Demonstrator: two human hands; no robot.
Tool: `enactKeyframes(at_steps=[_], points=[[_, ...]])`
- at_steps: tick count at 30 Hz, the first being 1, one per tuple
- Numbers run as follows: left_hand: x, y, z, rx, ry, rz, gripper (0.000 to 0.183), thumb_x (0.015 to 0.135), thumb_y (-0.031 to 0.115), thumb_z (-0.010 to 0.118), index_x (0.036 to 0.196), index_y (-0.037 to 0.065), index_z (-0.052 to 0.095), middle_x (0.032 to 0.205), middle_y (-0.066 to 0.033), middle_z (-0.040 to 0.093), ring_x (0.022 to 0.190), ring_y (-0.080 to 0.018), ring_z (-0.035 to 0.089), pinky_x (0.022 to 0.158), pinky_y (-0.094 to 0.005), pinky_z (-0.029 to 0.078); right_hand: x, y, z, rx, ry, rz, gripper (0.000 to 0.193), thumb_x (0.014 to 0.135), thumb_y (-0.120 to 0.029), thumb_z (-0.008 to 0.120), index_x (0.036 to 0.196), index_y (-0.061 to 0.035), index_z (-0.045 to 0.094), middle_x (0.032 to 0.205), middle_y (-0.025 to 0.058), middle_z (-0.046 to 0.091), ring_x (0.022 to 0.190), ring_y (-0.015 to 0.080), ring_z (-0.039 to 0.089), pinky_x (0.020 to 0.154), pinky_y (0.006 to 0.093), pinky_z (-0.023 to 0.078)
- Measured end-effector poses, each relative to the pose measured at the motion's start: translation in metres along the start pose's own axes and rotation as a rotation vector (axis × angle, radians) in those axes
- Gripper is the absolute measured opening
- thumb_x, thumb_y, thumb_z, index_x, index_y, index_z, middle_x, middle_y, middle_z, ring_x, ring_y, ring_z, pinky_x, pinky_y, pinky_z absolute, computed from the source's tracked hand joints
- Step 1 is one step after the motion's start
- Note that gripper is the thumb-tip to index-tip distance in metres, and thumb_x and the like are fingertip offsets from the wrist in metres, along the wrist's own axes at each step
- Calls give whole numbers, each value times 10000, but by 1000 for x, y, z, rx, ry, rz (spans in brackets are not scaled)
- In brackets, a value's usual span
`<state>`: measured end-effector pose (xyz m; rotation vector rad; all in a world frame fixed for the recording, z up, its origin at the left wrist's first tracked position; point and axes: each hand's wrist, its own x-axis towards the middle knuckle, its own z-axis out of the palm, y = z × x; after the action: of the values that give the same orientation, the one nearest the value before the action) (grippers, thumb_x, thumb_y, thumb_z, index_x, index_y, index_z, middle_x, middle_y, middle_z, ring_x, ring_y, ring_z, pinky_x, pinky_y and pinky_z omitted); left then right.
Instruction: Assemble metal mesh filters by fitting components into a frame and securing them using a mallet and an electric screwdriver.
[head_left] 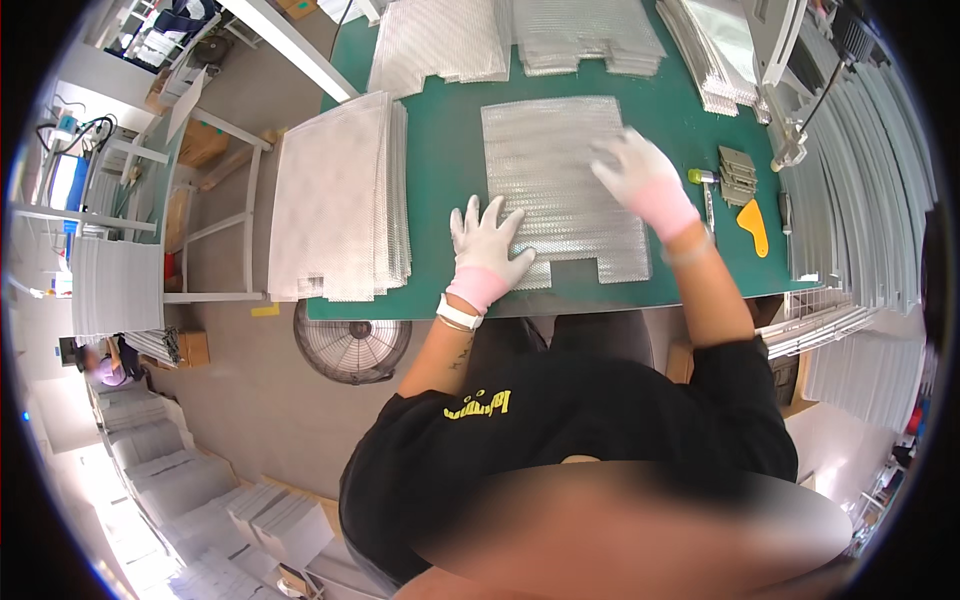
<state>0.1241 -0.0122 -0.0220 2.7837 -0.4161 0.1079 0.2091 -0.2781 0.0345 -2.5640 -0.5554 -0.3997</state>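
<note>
In front of me, a translucent silvery ridged sheet [560,180] with a notched near edge lies flat on the green tabletop [445,130]. My left hand [487,250], in a white glove with a pink cuff, rests with fingers spread at the sheet's near left edge. Gloved the same way, my right hand [640,178] is over the sheet's right edge with its fingers stretched out and slightly blurred. Whether the right fingertips touch the sheet I cannot tell. Neither hand grips anything.
Sheet stacks stand at left [335,200], far left [440,40] and far middle [585,35]. To the right lie a yellow scraper [753,228], a green-headed tool [702,176] and small grey plates [737,175]. A floor fan [355,340] stands below the table's left edge.
</note>
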Motion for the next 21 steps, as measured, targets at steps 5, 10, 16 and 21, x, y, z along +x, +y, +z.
enactKeyframes(at_steps=[5, 10, 16, 21], points=[[14, 9, -3, -38, 17, 5, 521, 832, 453, 678, 1220, 106, 674, 1420, -187, 468, 1398, -470, 301, 1176, -626, 121, 166, -6, 88, -13, -130, 104, 351, 929, -314, 507, 1079, -64, 702, 1089, 227, 680, 1054, 386, 647, 882, 486, 524], [16, 8, 6, -81, 67, 46, 494, 840, 436, 678, 1130, 37, 690, 1382, -197, 502, 1369, -473, 338, 1166, -627, 165, 239, -38, 130, -136, -223, 281, 320, 908, -275, 544, 1085, -78, 724, 1146, 213, 690, 1065, 345, 671, 893, 467, 541], [11, 2, 9, -157, 95, 34, 445, 842, 379, 698, 1122, 33, 687, 1362, -191, 526, 1363, -461, 350, 1159, -625, 184, 252, -66, 147, -227, -152, 629, 308, 864, -269, 644, 1100, -89, 726, 1205, 159, 683, 1181, 343, 615, 919, 453, 522], [15, 3, 13, -212, 103, 66, 477, 858, 400, 671, 1119, 1, 680, 1368, -201, 502, 1370, -461, 331, 1158, -635, 161, 279, -38, 130, -5, 82, 448, 405, 816, -239, 697, 1187, -79, 677, 1057, 144, 687, 1011, 312, 669, 860, 461, 531]])
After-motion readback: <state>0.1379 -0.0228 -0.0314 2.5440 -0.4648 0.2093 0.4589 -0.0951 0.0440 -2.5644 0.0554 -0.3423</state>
